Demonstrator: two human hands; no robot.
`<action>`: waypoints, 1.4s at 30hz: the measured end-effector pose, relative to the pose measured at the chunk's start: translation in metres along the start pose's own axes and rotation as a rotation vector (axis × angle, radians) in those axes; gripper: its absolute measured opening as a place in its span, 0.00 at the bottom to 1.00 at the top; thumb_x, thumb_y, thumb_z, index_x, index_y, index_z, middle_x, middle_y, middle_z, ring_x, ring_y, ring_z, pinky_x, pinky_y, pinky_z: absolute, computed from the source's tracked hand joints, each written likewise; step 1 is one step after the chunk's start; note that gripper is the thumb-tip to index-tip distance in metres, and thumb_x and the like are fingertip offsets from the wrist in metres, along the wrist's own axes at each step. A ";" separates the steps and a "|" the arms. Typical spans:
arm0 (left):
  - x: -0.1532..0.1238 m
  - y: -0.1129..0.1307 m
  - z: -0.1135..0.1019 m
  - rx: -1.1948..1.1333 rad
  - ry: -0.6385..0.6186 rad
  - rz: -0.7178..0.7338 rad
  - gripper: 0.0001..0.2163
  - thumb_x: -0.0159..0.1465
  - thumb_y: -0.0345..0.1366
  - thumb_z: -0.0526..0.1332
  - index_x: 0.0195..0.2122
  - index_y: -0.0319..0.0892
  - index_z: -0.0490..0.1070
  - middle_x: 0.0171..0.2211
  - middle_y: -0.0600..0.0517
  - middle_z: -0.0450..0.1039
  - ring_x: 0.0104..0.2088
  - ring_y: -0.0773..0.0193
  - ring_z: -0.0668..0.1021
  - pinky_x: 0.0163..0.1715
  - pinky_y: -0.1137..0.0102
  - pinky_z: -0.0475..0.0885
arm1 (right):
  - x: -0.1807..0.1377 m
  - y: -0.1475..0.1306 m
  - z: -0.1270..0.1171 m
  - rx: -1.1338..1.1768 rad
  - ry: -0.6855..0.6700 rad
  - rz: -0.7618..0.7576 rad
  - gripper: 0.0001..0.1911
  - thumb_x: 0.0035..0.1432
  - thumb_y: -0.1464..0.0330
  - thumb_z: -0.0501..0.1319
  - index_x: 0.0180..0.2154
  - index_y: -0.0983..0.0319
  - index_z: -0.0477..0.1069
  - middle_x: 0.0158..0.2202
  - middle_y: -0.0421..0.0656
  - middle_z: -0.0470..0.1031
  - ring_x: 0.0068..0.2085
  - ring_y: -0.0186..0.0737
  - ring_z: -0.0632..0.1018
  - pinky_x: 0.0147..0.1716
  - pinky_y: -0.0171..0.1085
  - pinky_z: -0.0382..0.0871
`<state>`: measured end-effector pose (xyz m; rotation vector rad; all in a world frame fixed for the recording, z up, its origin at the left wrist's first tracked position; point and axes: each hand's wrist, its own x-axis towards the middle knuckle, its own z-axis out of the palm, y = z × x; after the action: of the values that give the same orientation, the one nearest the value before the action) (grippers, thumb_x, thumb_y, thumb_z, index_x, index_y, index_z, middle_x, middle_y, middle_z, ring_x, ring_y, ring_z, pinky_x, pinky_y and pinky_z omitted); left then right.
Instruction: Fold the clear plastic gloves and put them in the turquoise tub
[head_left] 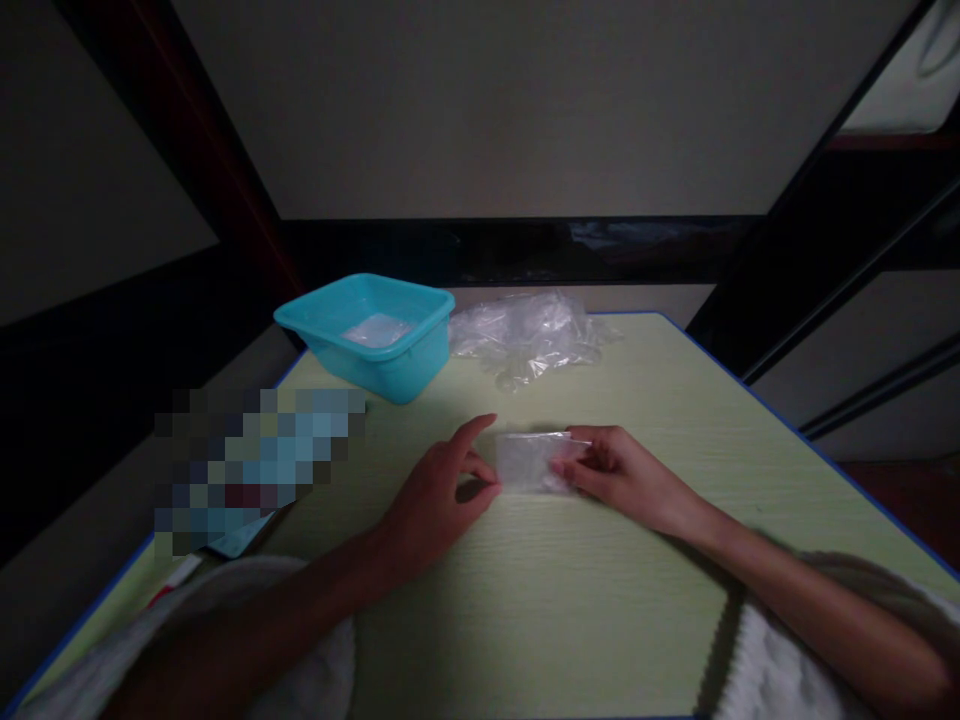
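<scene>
A small clear plastic bag (525, 462) is held flat just above the middle of the table. My right hand (611, 468) grips its right end between thumb and fingers. At the bag's lower left corner, my left hand (442, 490) pinches the edge with thumb and a finger, while its index finger stretches out above the pinch. Whether anything lies inside the bag is hard to make out.
A turquoise plastic basin (412, 370) with clear plastic pieces in it stands at the back left. Beside it lies a crumpled heap of clear plastic (536, 330). A blurred-out flat object (247, 530) rests on the left of the pale green table (525, 620).
</scene>
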<state>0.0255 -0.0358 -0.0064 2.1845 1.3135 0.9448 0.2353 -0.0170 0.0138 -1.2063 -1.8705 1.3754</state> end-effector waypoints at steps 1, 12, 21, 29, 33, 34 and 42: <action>0.000 0.001 0.000 -0.020 0.002 -0.020 0.28 0.52 0.22 0.60 0.55 0.40 0.56 0.26 0.57 0.77 0.35 0.63 0.78 0.41 0.67 0.70 | 0.001 0.000 0.000 0.015 0.008 0.012 0.14 0.48 0.59 0.60 0.23 0.62 0.60 0.19 0.34 0.58 0.20 0.28 0.59 0.17 0.30 0.49; 0.005 0.007 0.003 -0.286 -0.020 -0.274 0.26 0.51 0.23 0.61 0.51 0.39 0.58 0.26 0.58 0.74 0.32 0.67 0.77 0.40 0.71 0.69 | 0.005 0.008 0.001 0.089 0.159 0.043 0.15 0.42 0.67 0.60 0.32 0.60 0.56 0.16 0.31 0.62 0.17 0.27 0.61 0.15 0.29 0.52; 0.009 0.006 0.004 -0.381 -0.009 -0.311 0.25 0.51 0.23 0.60 0.50 0.38 0.59 0.24 0.60 0.72 0.29 0.68 0.75 0.36 0.74 0.69 | 0.002 0.010 0.001 -0.157 0.242 -0.067 0.23 0.47 0.70 0.57 0.46 0.61 0.52 0.23 0.35 0.67 0.21 0.35 0.70 0.18 0.33 0.62; 0.008 0.002 0.006 -0.282 0.002 -0.270 0.24 0.51 0.24 0.60 0.50 0.39 0.59 0.26 0.58 0.71 0.31 0.66 0.74 0.38 0.70 0.69 | -0.010 -0.003 -0.001 -0.796 0.265 -0.525 0.14 0.58 0.70 0.53 0.46 0.67 0.64 0.42 0.53 0.69 0.43 0.46 0.72 0.41 0.45 0.71; 0.004 -0.002 0.006 -0.015 0.065 -0.053 0.18 0.54 0.27 0.60 0.46 0.41 0.64 0.39 0.49 0.72 0.41 0.61 0.73 0.45 0.64 0.68 | -0.014 -0.002 0.005 -1.041 0.112 -0.546 0.28 0.60 0.59 0.53 0.55 0.72 0.60 0.56 0.60 0.63 0.56 0.53 0.65 0.53 0.53 0.62; 0.002 -0.003 0.006 0.045 0.052 0.010 0.17 0.55 0.29 0.60 0.47 0.40 0.64 0.43 0.47 0.71 0.44 0.59 0.72 0.47 0.62 0.67 | -0.014 0.000 0.007 -1.098 0.092 -0.543 0.32 0.60 0.56 0.52 0.56 0.74 0.58 0.58 0.61 0.60 0.59 0.54 0.62 0.55 0.55 0.58; -0.004 0.007 -0.001 0.351 -0.350 0.196 0.24 0.65 0.39 0.50 0.60 0.32 0.52 0.62 0.39 0.52 0.63 0.55 0.55 0.61 0.53 0.48 | -0.015 0.014 0.008 -1.223 0.032 -0.541 0.43 0.59 0.47 0.43 0.59 0.78 0.52 0.62 0.63 0.49 0.63 0.57 0.54 0.57 0.57 0.53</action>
<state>0.0273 -0.0427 -0.0024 2.6342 1.1781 0.3822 0.2410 -0.0326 -0.0002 -0.9850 -2.7889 -0.1927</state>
